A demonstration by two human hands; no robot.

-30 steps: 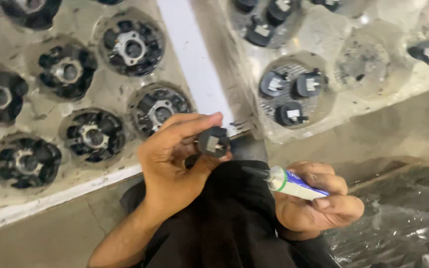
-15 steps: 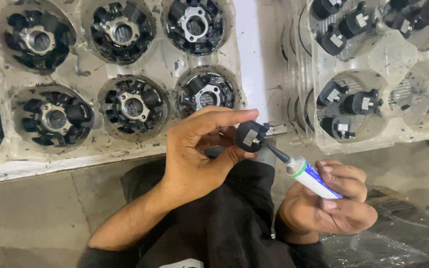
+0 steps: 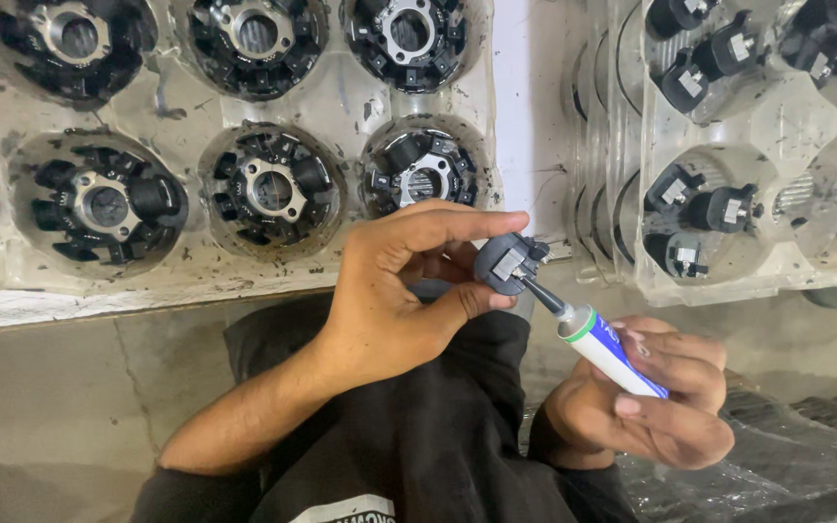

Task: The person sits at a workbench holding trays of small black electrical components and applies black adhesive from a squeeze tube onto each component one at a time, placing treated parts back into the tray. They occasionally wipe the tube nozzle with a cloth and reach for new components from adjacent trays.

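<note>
A: Item one, what is held in the left hand (image 3: 389,291)?

B: A small dark grey part (image 3: 508,262) with a pale metal insert is pinched between thumb and forefinger. It is held in the air, in front of the near edge of the left tray (image 3: 186,281), above the black-clothed lap (image 3: 418,436).

A: Item two, the right hand (image 3: 646,402)?

B: It is clenched around a white and blue tube (image 3: 612,353) with a green collar. The tube is tilted up and to the left, and its dark nozzle (image 3: 542,295) is set against the face of the grey part.

A: Item three, what is carried by the left tray?

B: Round black assemblies with metal hubs are seated one per pocket in the clear moulded plastic. The nearest one (image 3: 423,174) is lodged in the pocket at the tray's near right corner, just beyond the left forefinger. Five more are seen in full and two others are cut off at the picture's left side.

A: Item four, the right tray (image 3: 806,271)?

B: Another clear pocketed tray, in which small dark parts like the held one are grouped. Three (image 3: 695,218) are lying in the pocket at its near left corner, and more are seen in the far pockets. The two trays are separated by a white strip (image 3: 525,107)
</note>
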